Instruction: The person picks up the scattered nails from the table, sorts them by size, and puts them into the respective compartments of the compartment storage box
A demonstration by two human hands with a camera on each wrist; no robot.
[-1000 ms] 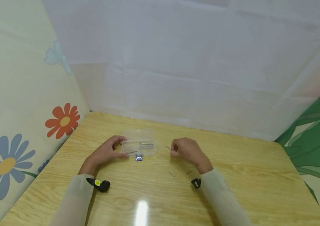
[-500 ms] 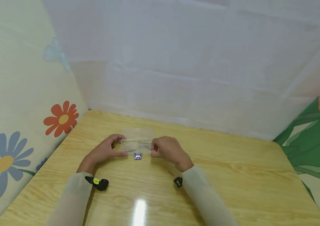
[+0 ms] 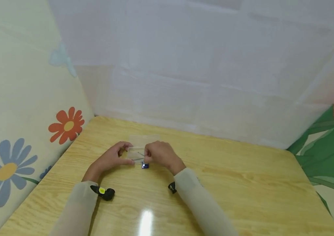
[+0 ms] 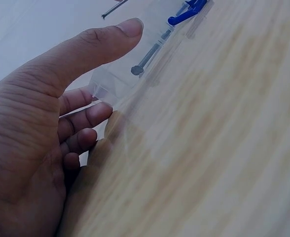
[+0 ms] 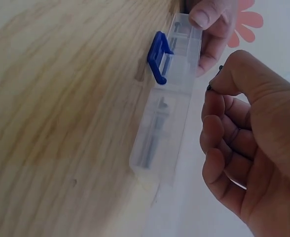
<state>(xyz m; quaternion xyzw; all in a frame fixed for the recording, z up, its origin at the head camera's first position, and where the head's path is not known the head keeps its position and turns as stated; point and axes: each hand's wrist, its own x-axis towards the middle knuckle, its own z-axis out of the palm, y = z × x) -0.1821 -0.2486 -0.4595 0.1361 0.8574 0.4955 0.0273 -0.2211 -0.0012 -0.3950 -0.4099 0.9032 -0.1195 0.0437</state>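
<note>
A clear plastic box (image 3: 134, 153) with its lid (image 3: 143, 140) raised lies on the table; a blue latch (image 5: 156, 57) sits on its front. My left hand (image 3: 111, 159) holds the box's left end, thumb along the front and fingers at the side. Over the left compartment, my right hand (image 3: 161, 155) pinches a thin screw (image 4: 114, 9) between thumb and forefinger. Another screw (image 4: 145, 59) lies inside, near the left thumb. In the right wrist view, metal pieces (image 5: 155, 128) show blurred through the box's right half.
The wood-grain table (image 3: 243, 196) stretches to the right and front. A white cloth (image 3: 184, 82) hangs behind it, and a flower-patterned cloth (image 3: 22, 114) stands at the left. My right sleeve (image 3: 202, 200) covers part of the table.
My right hand has moved left with the pinched screw, from the table right of the box to above its left compartment. The loose screws on the table are now hidden by the right arm.
</note>
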